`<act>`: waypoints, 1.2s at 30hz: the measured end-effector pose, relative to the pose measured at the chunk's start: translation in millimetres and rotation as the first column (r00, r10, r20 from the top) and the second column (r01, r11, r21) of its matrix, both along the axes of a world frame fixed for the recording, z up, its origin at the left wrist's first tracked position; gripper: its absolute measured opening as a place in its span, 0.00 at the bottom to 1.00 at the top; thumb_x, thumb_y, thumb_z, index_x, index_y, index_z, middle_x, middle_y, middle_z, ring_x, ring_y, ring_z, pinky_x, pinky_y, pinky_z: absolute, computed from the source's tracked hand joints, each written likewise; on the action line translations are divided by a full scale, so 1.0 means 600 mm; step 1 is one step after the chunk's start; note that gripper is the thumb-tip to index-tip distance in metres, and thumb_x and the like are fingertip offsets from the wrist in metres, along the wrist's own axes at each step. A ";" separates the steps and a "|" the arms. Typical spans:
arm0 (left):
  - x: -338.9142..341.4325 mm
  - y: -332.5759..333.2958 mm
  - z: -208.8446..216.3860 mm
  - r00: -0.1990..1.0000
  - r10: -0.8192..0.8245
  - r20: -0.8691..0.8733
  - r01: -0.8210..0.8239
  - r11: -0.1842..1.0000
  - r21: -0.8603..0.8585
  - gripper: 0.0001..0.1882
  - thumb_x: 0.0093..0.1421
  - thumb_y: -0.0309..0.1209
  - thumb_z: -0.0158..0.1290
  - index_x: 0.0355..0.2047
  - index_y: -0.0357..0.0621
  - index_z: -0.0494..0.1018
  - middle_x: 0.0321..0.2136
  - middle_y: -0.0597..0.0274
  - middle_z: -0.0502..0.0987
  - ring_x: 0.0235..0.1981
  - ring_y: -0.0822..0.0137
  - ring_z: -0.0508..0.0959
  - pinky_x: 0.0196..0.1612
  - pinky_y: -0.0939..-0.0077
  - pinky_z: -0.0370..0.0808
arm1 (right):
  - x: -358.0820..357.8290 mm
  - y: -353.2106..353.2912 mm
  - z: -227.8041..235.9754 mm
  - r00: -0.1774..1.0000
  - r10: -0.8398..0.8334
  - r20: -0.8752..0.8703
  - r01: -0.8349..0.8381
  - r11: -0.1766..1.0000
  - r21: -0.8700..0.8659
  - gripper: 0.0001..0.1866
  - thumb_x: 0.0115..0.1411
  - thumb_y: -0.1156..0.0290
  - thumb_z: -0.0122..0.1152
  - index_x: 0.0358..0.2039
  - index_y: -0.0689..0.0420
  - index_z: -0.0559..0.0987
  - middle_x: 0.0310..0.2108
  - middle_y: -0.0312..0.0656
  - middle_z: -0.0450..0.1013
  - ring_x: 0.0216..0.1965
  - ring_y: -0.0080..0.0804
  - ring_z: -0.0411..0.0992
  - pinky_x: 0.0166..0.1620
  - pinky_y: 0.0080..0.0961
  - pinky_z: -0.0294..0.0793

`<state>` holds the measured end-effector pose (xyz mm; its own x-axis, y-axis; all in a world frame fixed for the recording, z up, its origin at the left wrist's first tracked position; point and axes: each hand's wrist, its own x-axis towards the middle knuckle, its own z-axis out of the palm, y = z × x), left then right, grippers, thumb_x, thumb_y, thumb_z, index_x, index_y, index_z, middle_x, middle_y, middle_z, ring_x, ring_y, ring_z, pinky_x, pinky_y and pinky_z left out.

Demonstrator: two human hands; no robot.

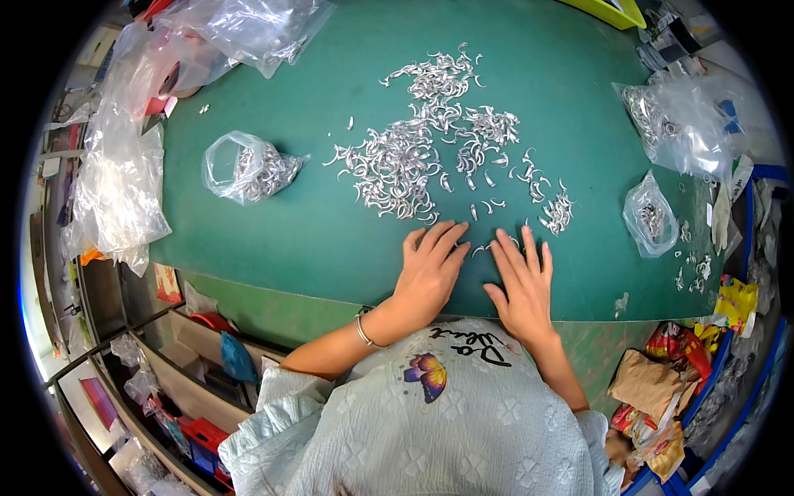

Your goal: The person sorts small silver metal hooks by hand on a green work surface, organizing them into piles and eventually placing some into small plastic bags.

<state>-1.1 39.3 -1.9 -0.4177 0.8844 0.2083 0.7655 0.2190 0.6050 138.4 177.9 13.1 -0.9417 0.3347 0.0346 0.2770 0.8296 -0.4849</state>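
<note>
A large loose pile of small curved silver metal pieces (397, 165) spreads over the middle of the green table. My left hand (426, 277) rests at the near edge of that pile, its fingers bent a little and apart, fingertips down on the tabletop. Beside it on the right, my right hand (523, 285) lies with fingers spread over the table. A few curved pieces show around its fingertips, partly covered by them. A smaller cluster of the same pieces (557, 213) lies just beyond the right hand. Neither hand visibly holds anything.
On the left stands an open clear bag of metal pieces (256, 169), with large clear plastic bags (120, 182) along the table's edge. Two more bags, one large (686, 124) and one small (651, 217), lie on the right. A yellow tray (610, 10) sits at the far edge.
</note>
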 end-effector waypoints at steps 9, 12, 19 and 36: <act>0.003 0.001 0.002 0.998 0.063 0.010 -0.064 0.998 0.015 0.17 0.52 0.20 0.58 0.44 0.40 0.76 0.51 0.56 0.72 0.52 0.54 0.71 0.52 0.55 0.61 | 0.021 0.004 -0.005 0.998 -0.044 -0.051 0.042 0.998 -0.038 0.27 0.56 0.64 0.62 0.55 0.62 0.73 0.61 0.44 0.66 0.68 0.47 0.55 0.67 0.57 0.45; 0.008 0.010 0.004 0.998 0.062 -0.005 -0.063 0.998 -0.015 0.17 0.52 0.20 0.58 0.44 0.40 0.75 0.50 0.54 0.71 0.51 0.53 0.71 0.53 0.56 0.62 | 0.013 -0.012 -0.002 0.998 0.060 0.035 -0.059 0.998 -0.025 0.28 0.54 0.63 0.64 0.54 0.63 0.74 0.61 0.44 0.67 0.67 0.48 0.57 0.67 0.57 0.48; 0.002 -0.002 0.019 0.996 0.088 0.018 -0.088 0.996 -0.002 0.18 0.53 0.20 0.58 0.45 0.39 0.74 0.48 0.52 0.71 0.50 0.52 0.71 0.51 0.58 0.66 | 0.064 0.013 -0.013 0.976 -0.160 -0.145 0.160 0.987 -0.011 0.26 0.54 0.69 0.62 0.53 0.66 0.73 0.61 0.51 0.65 0.67 0.51 0.57 0.66 0.52 0.53; 0.005 -0.011 0.018 0.979 0.140 0.150 -0.141 0.990 -0.004 0.20 0.52 0.22 0.61 0.47 0.42 0.74 0.42 0.57 0.72 0.43 0.56 0.71 0.46 0.65 0.65 | -0.001 0.028 -0.010 0.983 -0.171 -0.066 0.173 0.984 0.035 0.24 0.61 0.70 0.57 0.57 0.64 0.71 0.63 0.45 0.63 0.68 0.49 0.54 0.66 0.63 0.42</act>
